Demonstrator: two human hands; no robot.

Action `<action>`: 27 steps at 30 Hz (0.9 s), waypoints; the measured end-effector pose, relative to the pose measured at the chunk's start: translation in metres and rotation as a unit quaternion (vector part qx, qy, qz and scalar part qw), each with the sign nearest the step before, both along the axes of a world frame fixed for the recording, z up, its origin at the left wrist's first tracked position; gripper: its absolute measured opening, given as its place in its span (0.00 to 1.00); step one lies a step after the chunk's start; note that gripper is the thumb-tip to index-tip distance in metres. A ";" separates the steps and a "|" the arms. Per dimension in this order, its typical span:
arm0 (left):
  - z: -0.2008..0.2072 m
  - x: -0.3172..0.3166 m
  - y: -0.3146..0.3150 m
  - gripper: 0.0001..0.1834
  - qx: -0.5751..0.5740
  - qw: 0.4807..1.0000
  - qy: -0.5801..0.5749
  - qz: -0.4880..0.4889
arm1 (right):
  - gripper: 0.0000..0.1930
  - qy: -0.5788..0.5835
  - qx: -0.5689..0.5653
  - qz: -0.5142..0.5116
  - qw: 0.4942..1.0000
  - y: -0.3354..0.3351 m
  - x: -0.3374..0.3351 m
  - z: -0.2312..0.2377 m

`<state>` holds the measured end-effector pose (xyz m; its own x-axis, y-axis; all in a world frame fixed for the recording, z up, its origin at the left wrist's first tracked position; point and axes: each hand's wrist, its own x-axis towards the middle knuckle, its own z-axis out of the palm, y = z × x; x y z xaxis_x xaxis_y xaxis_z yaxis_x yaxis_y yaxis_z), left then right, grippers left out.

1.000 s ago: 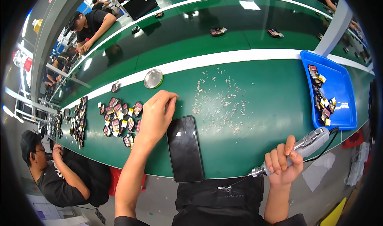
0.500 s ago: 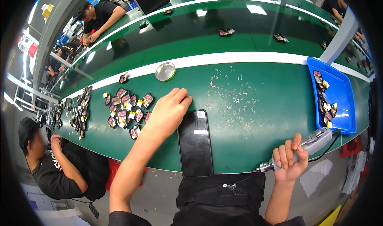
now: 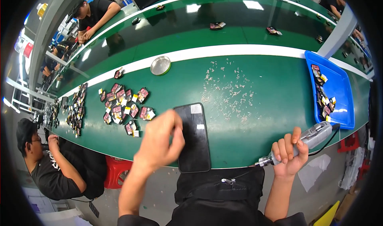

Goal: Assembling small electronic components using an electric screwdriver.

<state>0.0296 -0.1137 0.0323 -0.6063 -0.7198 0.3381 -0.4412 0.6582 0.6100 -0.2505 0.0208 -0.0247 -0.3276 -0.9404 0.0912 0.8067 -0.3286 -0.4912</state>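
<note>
My right hand [image 3: 289, 152] is wrapped round a grey electric screwdriver [image 3: 313, 139], its bit pointing left along the table's front edge. My left hand [image 3: 159, 140], slightly blurred, hovers by the left side of a black phone-like slab [image 3: 193, 146] with its fingers curled. Whether something small sits in those fingers is hidden. Beyond the slab, many tiny pale screw-like bits [image 3: 229, 92] lie scattered on the green table. To the left is a cluster of small black and red modules with white and yellow tabs [image 3: 117, 112].
A round metal tin lid [image 3: 160, 65] lies near the white rail [image 3: 191, 58]. At right stands a blue tray [image 3: 346, 102] holding several modules. More modules [image 3: 76, 110] form rows at far left, beside a seated co-worker [image 3: 56, 162]. A cable trails from the screwdriver.
My left hand has come back toward me from the slab's upper edge. The right hand keeps its hold on the screwdriver. The whole view has shifted slightly.
</note>
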 end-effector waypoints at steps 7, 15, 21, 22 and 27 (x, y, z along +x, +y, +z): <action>-0.028 -0.006 0.093 0.02 0.142 0.971 0.186 -0.043 | 0.05 -0.016 0.001 -0.020 1.000 -0.001 0.014 0.010; -0.040 -0.027 0.131 0.03 0.390 0.839 0.380 -0.018 | 0.06 -0.086 -0.073 -0.015 0.994 -0.003 0.059 0.049; -0.047 -0.035 0.140 0.04 0.512 0.678 0.526 -0.044 | 0.06 -0.098 -0.089 -0.033 0.991 0.000 0.070 0.058; -0.048 -0.035 0.140 0.04 0.514 0.676 0.526 -0.041 | 0.06 -0.094 -0.079 -0.027 0.992 0.000 0.071 0.057; -0.051 -0.038 0.137 0.08 0.498 0.694 0.512 -0.084 | 0.06 -0.091 -0.066 -0.024 0.993 0.002 0.071 0.055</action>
